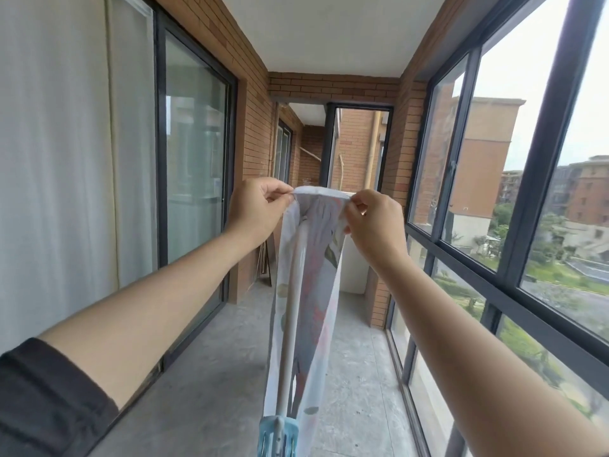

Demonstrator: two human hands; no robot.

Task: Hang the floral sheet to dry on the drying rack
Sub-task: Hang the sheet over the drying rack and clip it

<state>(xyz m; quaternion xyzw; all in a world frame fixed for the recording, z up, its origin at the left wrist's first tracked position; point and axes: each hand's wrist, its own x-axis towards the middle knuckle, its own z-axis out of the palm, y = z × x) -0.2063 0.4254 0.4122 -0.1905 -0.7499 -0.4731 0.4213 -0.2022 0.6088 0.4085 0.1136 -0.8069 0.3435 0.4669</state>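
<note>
While both hands pinched its top fold, the floral sheet [313, 275] hung astride the pale rail [289, 324] of the drying rack. One panel fell down each side, and the cloth ran from a blue fitting [278, 433] near the camera out to the hands. The left grip [258, 209] held the fold between thumb and fingertips at one edge. The right grip [372, 225] pinched the opposite edge, with a short span of hem between them.

To do this step well, the fold probably needed drawing taut along the rail and spreading outward so the layers did not bunch. Both panels were best kept about even, so the damp weight would not drag the sheet off one side. Light pinches seemed enough, since thin cloth would likely slide easily on a smooth rail.

No brand, label or legible writing showed anywhere.
</note>
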